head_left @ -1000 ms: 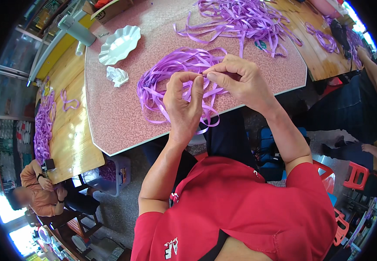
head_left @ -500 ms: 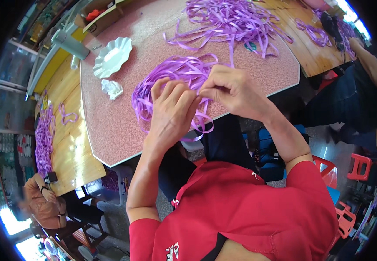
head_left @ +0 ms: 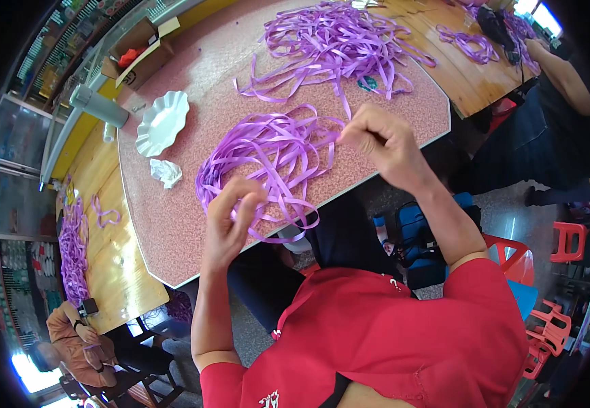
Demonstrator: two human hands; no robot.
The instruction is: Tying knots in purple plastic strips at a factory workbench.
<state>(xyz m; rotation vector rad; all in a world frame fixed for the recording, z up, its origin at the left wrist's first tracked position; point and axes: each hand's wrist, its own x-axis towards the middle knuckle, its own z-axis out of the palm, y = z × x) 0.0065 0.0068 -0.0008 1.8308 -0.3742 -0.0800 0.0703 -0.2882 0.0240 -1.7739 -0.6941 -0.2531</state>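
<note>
A loose pile of shiny purple ribbon (head_left: 267, 146) lies near the front edge of the pink speckled table (head_left: 165, 238). My right hand (head_left: 386, 149) is closed at the pile's right side, thumb and forefinger pinching a ribbon strand that runs back to it. At the pile's near left side, my left hand (head_left: 230, 221) has its fingers bent, with a gap between thumb and forefinger and nothing seen between them. A few ribbon loops hang over the table edge between my arms. Farther back lies a second, bigger heap of purple ribbon (head_left: 335, 44).
On the left stand a white scalloped dish (head_left: 162, 122), crumpled white tissue (head_left: 165, 173), a grey-green bottle (head_left: 97, 105) and an open cardboard box (head_left: 145, 58). More ribbon (head_left: 74, 251) lies on the wooden table (head_left: 121, 272). Other people sit at left and right. Red stools (head_left: 567, 241) stand at right.
My hands have moved apart: the left drew back toward me and leftward, the right moved rightward with its strand. The view has shifted slightly.
</note>
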